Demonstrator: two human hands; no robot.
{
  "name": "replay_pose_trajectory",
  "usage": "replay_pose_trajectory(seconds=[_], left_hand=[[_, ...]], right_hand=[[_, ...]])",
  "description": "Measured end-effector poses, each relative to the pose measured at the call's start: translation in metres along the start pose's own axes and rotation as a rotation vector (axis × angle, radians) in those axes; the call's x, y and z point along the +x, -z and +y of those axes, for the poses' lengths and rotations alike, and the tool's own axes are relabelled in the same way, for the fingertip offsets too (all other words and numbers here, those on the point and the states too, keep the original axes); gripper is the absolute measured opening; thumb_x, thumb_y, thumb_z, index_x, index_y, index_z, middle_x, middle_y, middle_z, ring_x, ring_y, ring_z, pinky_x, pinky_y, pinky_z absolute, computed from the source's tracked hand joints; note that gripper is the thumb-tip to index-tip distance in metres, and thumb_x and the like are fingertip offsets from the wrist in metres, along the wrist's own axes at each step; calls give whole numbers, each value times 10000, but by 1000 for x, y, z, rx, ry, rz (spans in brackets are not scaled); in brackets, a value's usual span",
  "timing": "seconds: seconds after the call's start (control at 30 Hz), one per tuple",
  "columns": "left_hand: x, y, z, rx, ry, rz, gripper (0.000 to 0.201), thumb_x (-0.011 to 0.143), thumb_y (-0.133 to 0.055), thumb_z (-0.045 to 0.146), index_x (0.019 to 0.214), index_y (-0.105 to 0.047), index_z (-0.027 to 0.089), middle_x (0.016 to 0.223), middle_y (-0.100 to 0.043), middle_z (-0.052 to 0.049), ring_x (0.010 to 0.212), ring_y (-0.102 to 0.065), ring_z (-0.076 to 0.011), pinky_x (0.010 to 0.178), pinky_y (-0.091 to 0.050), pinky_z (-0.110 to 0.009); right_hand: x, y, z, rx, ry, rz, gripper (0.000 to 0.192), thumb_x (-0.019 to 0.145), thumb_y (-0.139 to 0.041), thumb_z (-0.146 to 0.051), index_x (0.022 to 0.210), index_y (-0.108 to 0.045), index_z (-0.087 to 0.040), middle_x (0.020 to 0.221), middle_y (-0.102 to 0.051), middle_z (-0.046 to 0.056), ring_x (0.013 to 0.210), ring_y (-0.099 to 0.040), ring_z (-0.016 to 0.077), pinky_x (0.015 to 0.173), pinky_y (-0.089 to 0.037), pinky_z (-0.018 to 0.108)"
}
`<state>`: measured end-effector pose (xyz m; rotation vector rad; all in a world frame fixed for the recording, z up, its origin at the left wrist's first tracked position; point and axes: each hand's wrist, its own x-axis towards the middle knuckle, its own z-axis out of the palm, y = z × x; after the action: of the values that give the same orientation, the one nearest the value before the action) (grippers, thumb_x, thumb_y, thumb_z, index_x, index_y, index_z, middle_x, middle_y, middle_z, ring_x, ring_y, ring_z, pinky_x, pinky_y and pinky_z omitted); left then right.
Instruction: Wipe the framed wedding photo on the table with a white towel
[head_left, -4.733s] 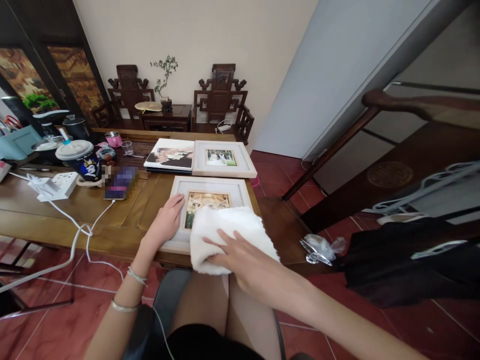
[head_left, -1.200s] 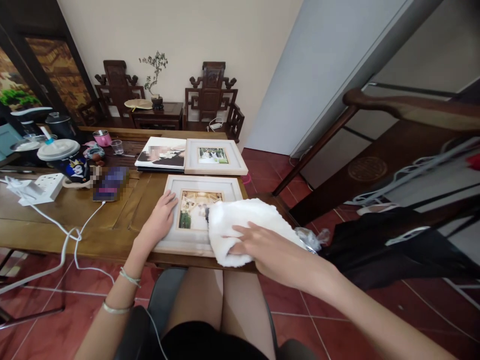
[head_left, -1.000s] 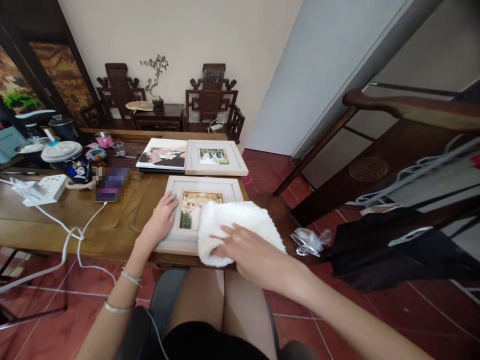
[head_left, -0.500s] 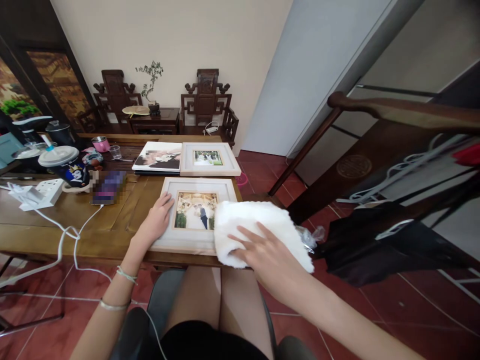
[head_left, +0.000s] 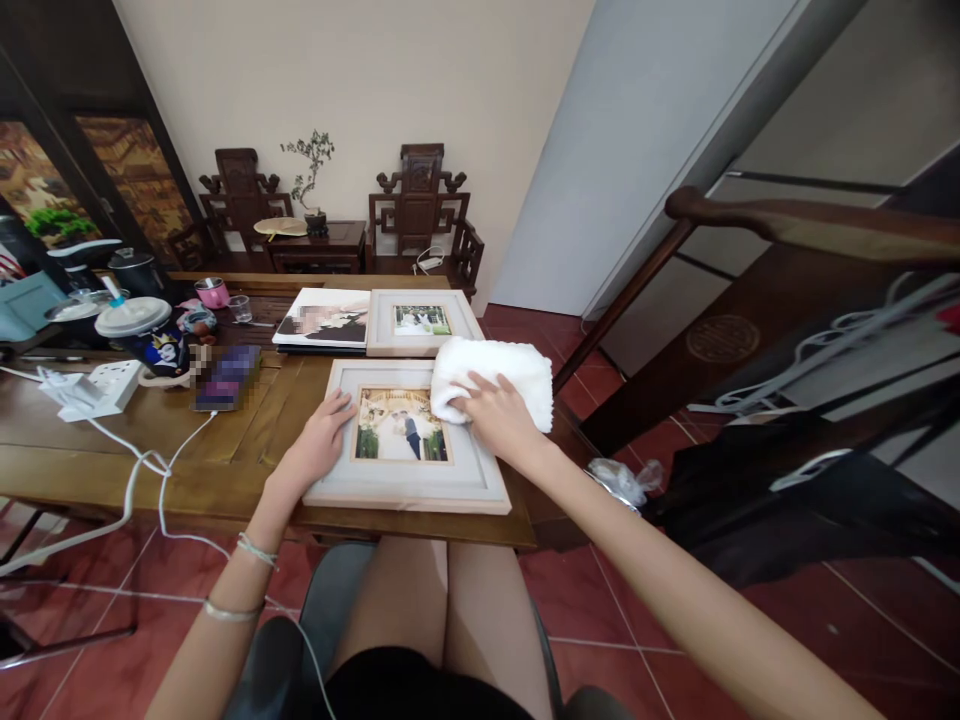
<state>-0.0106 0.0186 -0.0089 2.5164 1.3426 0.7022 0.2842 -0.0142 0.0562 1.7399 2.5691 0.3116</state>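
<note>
A light wooden picture frame (head_left: 420,490) with a photo of a couple in its middle lies flat near the table's front edge. My left hand (head_left: 324,440) grips its left side, with the fingertips over the rim. Across the frame's right side is a folded white fluffy towel (head_left: 517,375), which hangs past the right rim. My right hand (head_left: 499,415) presses on this towel, its fingers spread on top and its thumb at the fold. The towel hides the frame's upper right corner.
Behind lie a second picture frame (head_left: 469,325) and a photo album (head_left: 300,322). At left are a phone (head_left: 234,375), a power strip (head_left: 112,388) with white cables, and a lidded cup (head_left: 161,345). A wooden chair (head_left: 660,370) stands at right.
My right hand has moved the towel away from me, from the frame's lower right corner to its upper right. My left hand stays on the frame's left side. The view shifts slightly.
</note>
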Motion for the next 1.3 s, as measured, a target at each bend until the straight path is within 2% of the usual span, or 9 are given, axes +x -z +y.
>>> replay_pose_trajectory(seconds=[0.17, 0.33, 0.43, 0.57, 0.77, 0.9, 1.0, 1.13, 1.3], left_hand=[[1, -3, 2, -56, 39, 74, 485, 799, -393, 70, 1209, -646, 129, 1375, -566, -132, 1378, -409, -284, 1146, -320, -551], [-1, -3, 9, -52, 53, 108, 428, 856, -381, 110, 1186, -654, 116, 1354, -580, -137, 1375, -413, -277, 1153, -331, -518], [-1, -1, 13, -42, 54, 100, 407, 931, -361, 194, 1211, -634, 81, 1369, -561, -171, 1372, -419, -273, 1156, -333, -485], [-2, -1, 12, -16, 41, 80, 423, 963, -339, 239, 1271, -591, 96, 1432, -502, -169, 1388, -395, -271, 1152, -330, -495], [-3, -5, 7, -37, 17, 64, 410, 958, -355, 222, 1286, -586, 135, 1414, -529, -145, 1394, -388, -260, 1146, -330, -510], [-4, -6, 9, -63, 45, 94, 402, 954, -357, 211, 1259, -607, 134, 1395, -547, -148, 1386, -403, -261, 1141, -342, -505], [-3, -4, 10, -88, 55, 89, 403, 951, -361, 211, 1257, -608, 126, 1402, -541, -151, 1391, -395, -265, 1144, -334, -505], [-1, -3, 10, -77, 72, 53, 416, 942, -358, 189, 1260, -606, 85, 1395, -541, -175, 1388, -398, -276, 1152, -322, -501], [-2, -4, 9, -100, 79, 63, 425, 917, -359, 132, 1257, -613, 107, 1400, -542, -155, 1390, -396, -270, 1157, -319, -510]], right_hand=[[-33, 3, -7, 68, 69, -62, 581, 711, -448, 93, 1173, -681, -172, 1431, -512, 93, 1393, -344, 318, 1100, -300, 547], [-92, 28, -30, 173, 149, -177, 633, 623, -446, 94, 1126, -712, -182, 1426, -515, 79, 1390, -342, 348, 1108, -326, 559], [-103, 38, -39, 230, 164, -217, 664, 595, -433, 86, 1119, -717, -206, 1402, -543, 65, 1370, -384, 331, 1085, -382, 527], [-80, 26, -31, 224, 109, -147, 667, 601, -427, 86, 1123, -710, -219, 1394, -557, 53, 1386, -366, 297, 1101, -368, 500], [0, -7, -1, 80, -67, 67, 624, 715, -435, 72, 1279, -603, -136, 1481, -450, 117, 1403, -325, 324, 1086, -354, 498], [57, 0, -18, 58, 120, 132, 547, 799, -467, 7, 1311, -573, -153, 1524, -389, 90, 1442, -217, 335, 1130, -243, 551], [86, 5, -47, 62, 285, 77, 414, 868, -483, -79, 1240, -621, -199, 1531, -382, 46, 1455, -173, 330, 1129, -165, 625], [96, 1, -64, 66, 248, 16, 385, 879, -475, -85, 1198, -642, -219, 1482, -459, 54, 1416, -280, 329, 1086, -233, 643], [72, -4, -27, 47, 148, -12, 424, 849, -445, -14, 1151, -671, -209, 1422, -530, 80, 1390, -341, 299, 1077, -275, 583]])
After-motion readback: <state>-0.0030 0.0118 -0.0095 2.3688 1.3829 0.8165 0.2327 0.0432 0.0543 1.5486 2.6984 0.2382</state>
